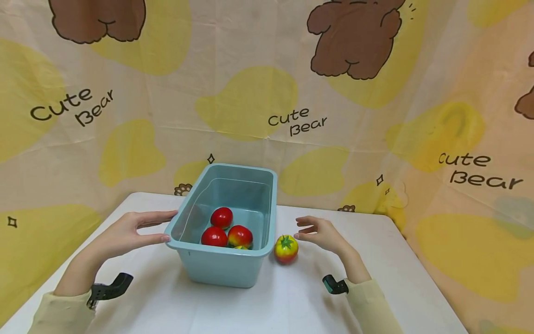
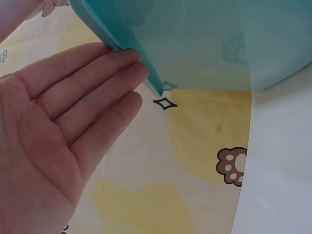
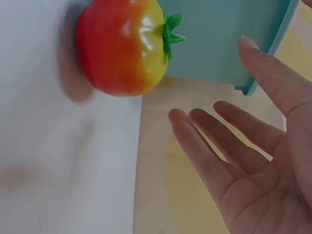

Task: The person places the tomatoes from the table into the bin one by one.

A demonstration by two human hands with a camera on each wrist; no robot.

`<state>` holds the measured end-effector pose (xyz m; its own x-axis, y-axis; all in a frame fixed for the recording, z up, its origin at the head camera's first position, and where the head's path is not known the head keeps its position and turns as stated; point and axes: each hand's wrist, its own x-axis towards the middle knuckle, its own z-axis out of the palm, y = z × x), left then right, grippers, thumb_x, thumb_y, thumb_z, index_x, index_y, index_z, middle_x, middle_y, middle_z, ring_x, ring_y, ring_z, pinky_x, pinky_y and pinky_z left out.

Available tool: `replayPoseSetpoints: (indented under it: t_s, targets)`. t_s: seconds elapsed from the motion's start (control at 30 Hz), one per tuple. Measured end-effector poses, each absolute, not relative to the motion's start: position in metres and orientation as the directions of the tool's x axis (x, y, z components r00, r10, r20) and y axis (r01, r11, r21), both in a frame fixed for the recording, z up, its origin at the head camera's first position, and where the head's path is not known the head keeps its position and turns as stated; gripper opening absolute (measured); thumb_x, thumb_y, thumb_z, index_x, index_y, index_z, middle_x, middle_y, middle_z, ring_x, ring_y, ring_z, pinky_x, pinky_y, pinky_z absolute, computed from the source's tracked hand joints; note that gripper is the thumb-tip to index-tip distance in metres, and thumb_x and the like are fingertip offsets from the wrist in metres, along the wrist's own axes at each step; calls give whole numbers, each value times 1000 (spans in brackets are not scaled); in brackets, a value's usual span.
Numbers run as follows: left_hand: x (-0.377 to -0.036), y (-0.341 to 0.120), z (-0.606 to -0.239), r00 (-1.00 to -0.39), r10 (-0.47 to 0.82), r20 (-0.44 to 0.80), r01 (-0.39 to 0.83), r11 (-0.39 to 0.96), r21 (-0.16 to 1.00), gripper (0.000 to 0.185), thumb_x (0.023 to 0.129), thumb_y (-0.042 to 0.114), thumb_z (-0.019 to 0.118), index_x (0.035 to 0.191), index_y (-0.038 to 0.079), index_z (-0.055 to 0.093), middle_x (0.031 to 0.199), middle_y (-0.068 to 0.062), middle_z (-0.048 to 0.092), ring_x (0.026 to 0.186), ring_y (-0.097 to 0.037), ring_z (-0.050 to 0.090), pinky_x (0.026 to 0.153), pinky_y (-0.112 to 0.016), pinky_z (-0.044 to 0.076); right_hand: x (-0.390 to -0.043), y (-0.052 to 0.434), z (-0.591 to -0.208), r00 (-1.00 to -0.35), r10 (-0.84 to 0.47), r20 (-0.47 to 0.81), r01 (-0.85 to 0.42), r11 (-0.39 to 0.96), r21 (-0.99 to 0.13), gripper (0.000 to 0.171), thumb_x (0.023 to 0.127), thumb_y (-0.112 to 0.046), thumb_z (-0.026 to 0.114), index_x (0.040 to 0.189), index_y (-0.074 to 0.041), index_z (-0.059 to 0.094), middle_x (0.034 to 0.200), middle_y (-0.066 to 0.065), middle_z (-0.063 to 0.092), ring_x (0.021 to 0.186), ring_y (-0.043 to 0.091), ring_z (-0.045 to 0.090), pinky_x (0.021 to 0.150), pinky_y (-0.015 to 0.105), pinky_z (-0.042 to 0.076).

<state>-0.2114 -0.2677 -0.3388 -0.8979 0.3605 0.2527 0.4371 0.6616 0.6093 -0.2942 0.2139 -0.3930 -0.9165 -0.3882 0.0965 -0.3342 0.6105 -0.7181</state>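
1. One blue tub [image 1: 227, 266] on the white table [image 1: 292, 306] — three tomatoes [image 1: 227, 229] inside, red, clustered on its floor at the near end.
2. One more tomato [image 1: 285, 249], red and yellow with a green stalk, on the table just beside the tub's right wall.
3. Left hand [image 1: 131, 234] — fingers straight and spread, tips touching the tub's left rim.
4. Right hand [image 1: 321, 234] — fingers loose and apart, gripping nothing, near the outside tomato but not touching it.
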Motion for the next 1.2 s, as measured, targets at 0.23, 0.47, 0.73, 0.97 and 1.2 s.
replayPoseSetpoints:
  t_s: [0.23, 0.47, 0.73, 0.97, 1.2]
  targets:
    - [-213, -269, -340, -894, 363, 263, 446, 661, 604, 56, 82, 36, 73, 134, 25, 55, 129, -3, 61, 118, -35, 56, 88, -62, 47, -292, 216, -400, -914, -399, 72, -320, 601, -732, 50, 84, -32, 72, 127, -10, 59, 124, 17, 62, 105, 27, 65, 85, 38, 56]
    - [-212, -268, -338, -894, 362, 265, 447, 665, 598, 56, 82, 37, 73, 134, 25, 55, 129, -2, 62, 118, -30, 57, 89, -59, 48, -291, 218, -411, -910, -411, 60, -314, 588, -746, 49, 85, -31, 71, 127, -10, 58, 125, 20, 61, 105, 29, 65, 86, 40, 55]
    - [-212, -268, -339, -892, 363, 268, 450, 662, 600, 56, 82, 36, 73, 134, 25, 55, 129, -3, 62, 117, -34, 57, 89, -61, 47, -290, 218, -424, -899, -433, 63, -331, 581, -743, 54, 84, -33, 72, 127, -5, 57, 123, 18, 62, 103, 27, 66, 88, 39, 54]
    - [-212, -268, -339, -893, 364, 264, 448, 660, 603, 55, 83, 36, 73, 134, 25, 55, 129, -2, 62, 118, -33, 56, 89, -60, 47, -291, 215, -433, -897, -439, 53, -326, 575, -750, 54, 83, -32, 73, 127, -6, 57, 123, 12, 63, 104, 28, 65, 89, 38, 54]
    - [-213, -270, -342, -895, 359, 264, 445, 669, 595, 56, 83, 38, 73, 134, 27, 54, 129, -2, 61, 118, -32, 57, 89, -59, 48, -287, 209, -437, -895, -443, 45, -329, 591, -737, 56, 82, -35, 74, 129, -9, 56, 126, 10, 61, 105, 27, 63, 90, 40, 53]
